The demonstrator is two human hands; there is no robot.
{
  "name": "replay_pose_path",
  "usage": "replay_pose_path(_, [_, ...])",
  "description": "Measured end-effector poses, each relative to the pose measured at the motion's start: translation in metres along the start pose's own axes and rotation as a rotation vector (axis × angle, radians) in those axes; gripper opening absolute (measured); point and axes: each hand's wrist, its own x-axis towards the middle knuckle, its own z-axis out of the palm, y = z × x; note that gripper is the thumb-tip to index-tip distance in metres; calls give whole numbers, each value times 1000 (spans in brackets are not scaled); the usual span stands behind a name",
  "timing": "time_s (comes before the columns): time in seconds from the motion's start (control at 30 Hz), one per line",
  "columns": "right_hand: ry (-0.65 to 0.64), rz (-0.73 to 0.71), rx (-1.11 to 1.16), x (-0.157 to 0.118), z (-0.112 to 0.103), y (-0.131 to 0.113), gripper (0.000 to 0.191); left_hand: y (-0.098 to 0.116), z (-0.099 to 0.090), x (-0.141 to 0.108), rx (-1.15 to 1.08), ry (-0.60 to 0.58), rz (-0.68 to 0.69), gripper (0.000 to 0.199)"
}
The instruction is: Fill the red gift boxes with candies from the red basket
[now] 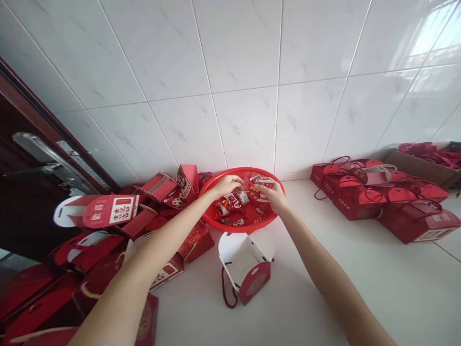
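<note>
A red plastic basket (248, 229) holds several wrapped candies (234, 204) against the tiled wall. Over its left side is my left hand (229, 185), fingers loosely bent and apart, with nothing visible between them. My right hand (273, 194) is at the basket's right side, its fingers closed on a red candy packet (264, 185); part of the packet is hidden by the fingers. Below the basket, nearest me, stands an unfolded red gift box (255, 283) with a white inside (239, 262) and a dark red cord handle. Its top is open and no candy shows in it.
Many red gift boxes (111, 211) lie heaped on the left, beside a dark door (21, 192) with a metal handle. Closed red boxes with cord handles (360, 202) stand in a group on the right. Behind them is a cardboard carton (418, 166) with red items.
</note>
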Motion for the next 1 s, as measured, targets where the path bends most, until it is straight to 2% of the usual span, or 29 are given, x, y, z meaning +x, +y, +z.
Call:
replay_pose_path(0.17, [38,21,-8,0,1,-1,39,-31,-4,4,308,-97,-131,16])
replay_pose_path(0.23, [49,22,-14,1,1,-1,39,-37,-4,4,377,-159,-157,21])
replay_pose_path(0.33, [57,24,-23,1,1,-1,41,-39,-5,3,402,-268,-157,35])
replay_pose_path(0.43, [37,8,-21,0,1,-1,39,-36,-9,4,388,-334,-133,32])
replay_pose_path(0.6, [32,-4,7,0,1,0,38,-34,-18,7,428,-307,-125,23])
replay_pose_path(0.7, [57,7,-6,0,2,-1,36,-34,-17,6,481,-336,-155,18])
replay_pose_path(0.87, [41,-2,-39,-2,3,-3,33,-27,-3,-2,520,-415,-172,37])
replay_pose_path(1.0, [24,-1,-27,0,1,-1,37,-21,3,-5,504,-306,-100,58])
